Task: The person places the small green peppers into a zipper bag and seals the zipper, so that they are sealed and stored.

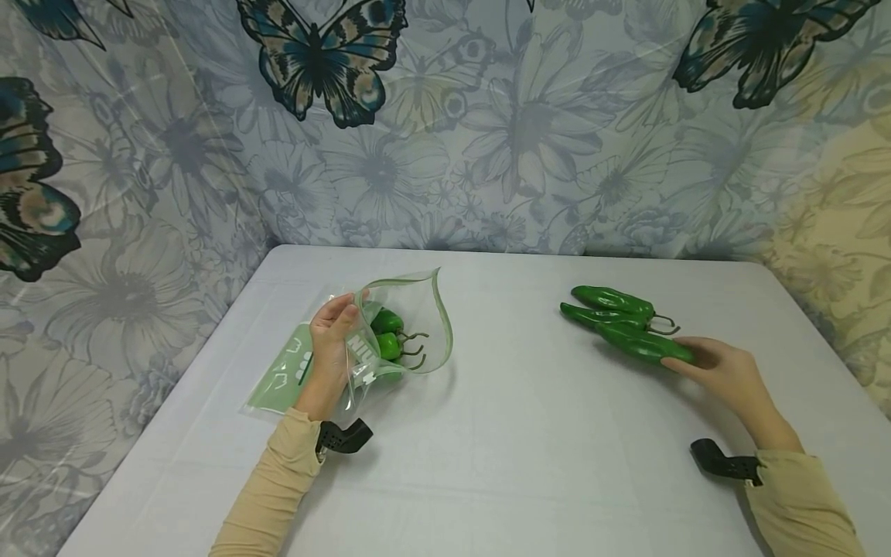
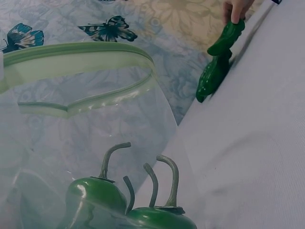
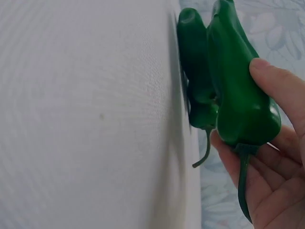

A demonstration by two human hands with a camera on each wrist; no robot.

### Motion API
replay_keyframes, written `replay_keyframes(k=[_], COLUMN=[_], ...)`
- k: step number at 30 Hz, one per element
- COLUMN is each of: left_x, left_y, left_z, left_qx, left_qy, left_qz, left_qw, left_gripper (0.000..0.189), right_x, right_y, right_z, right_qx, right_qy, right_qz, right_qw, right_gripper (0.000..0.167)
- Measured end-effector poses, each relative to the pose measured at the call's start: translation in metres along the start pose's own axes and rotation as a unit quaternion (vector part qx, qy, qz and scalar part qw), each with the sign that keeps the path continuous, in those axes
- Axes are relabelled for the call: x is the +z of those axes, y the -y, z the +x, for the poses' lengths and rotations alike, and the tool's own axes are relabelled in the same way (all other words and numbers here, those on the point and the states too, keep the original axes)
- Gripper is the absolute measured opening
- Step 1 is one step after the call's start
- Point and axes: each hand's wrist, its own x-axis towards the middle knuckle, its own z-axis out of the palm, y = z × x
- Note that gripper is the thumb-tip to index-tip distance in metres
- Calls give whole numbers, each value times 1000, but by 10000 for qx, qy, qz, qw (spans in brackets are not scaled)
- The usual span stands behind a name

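My left hand [image 1: 332, 336] grips a clear zip bag [image 1: 278, 379] by the edge of its mouth, which gapes toward the right. The bag has green printing and a pale green zip strip [image 2: 81, 50]. Several green peppers [image 1: 388, 346] lie inside, their curved stems [image 2: 174, 179] pointing at the opening. At the right of the table, my right hand [image 1: 720, 379] pinches a long green pepper [image 3: 240, 105] near its stem end, thumb on one side and fingers on the other. Beyond it, two more green peppers [image 1: 612, 299] lie side by side on the table.
A white cloth covers the table [image 1: 501, 433], which meets a wall covering [image 1: 452, 162] printed with flowers and butterflies at the back. Black wrist mounts [image 1: 724, 462] sit at both sleeve cuffs. The bag and the loose peppers lie well apart.
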Motion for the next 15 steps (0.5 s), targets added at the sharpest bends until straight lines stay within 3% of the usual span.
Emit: replay_keyframes(k=[9,15], left_x=[0,-1], left_y=[0,1], left_z=[0,0], left_qx=[-3,-7], left_qy=[31,26], left_qz=[62,-3], left_qw=[10000,10000], left_gripper=[14,13], right_x=[2,8], right_y=[15,13], right_z=[3,7], right_qx=[-385,-779], right_qy=[-117,-326], right_qz=[107,243], right_qw=[9991,9961], right_gripper=[41,37])
